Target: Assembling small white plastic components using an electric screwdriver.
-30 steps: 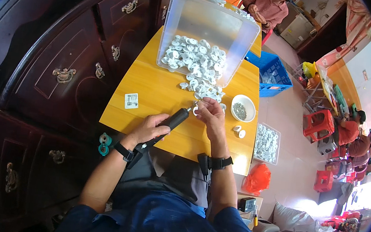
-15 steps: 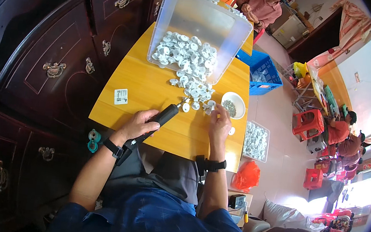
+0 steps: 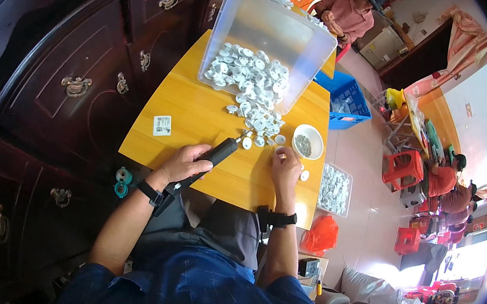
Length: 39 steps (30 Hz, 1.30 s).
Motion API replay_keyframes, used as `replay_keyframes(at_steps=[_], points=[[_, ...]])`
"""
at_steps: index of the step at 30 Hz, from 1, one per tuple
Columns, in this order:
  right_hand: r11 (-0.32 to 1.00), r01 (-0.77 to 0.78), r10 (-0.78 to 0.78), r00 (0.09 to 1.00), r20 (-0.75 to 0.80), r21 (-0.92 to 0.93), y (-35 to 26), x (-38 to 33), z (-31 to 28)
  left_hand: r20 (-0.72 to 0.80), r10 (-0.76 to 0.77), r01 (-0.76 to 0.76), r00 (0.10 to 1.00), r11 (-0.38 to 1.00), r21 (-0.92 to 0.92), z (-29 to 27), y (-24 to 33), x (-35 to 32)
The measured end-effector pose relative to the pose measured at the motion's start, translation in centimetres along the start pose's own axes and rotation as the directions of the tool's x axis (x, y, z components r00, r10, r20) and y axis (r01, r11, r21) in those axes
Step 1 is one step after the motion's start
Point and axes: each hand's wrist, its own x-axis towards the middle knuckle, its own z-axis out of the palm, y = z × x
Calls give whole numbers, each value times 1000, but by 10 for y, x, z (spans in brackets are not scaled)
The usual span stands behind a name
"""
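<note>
My left hand is wrapped round a black electric screwdriver, its tip pointing away from me toward loose white plastic parts. My right hand is pinched closed over the table, with a bit of a white plastic part showing at its fingertips. Beyond both hands, a heap of round white plastic parts spills out of a clear plastic bin tipped on its side. A white bowl of small metal screws stands beside my right hand. One white disc lies just right of that hand.
The yellow wooden table carries a printed label at left. Dark wooden drawers line the left side. To the right are a blue crate, a clear tub of white parts and an orange bag. Other people sit farther off.
My right hand has drawn back slightly toward me from the loose parts, its fingers more curled. My left hand and the screwdriver stay nearly in place. The view has shifted a little.
</note>
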Motion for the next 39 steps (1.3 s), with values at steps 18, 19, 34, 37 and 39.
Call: replay_keyframes(at_steps=[18, 19, 34, 37, 39], points=[[852, -122, 99, 993, 72, 509, 14, 2, 6, -10, -6, 6, 1000, 1000, 5, 2, 0, 1], [794, -127, 81, 991, 104, 595, 11, 2, 5, -12, -4, 4, 1000, 1000, 8, 1, -1, 1], [686, -178, 100, 983, 152, 706, -25, 11, 20, -17, -40, 41, 999, 998, 38, 3, 4, 2], [589, -254, 150, 967, 205, 767, -36, 12, 25, -13, -46, 47, 999, 998, 34, 2, 2, 1], [535, -283, 160, 959, 234, 796, -42, 12, 28, -18, -38, 39, 999, 998, 49, 1, 3, 0]])
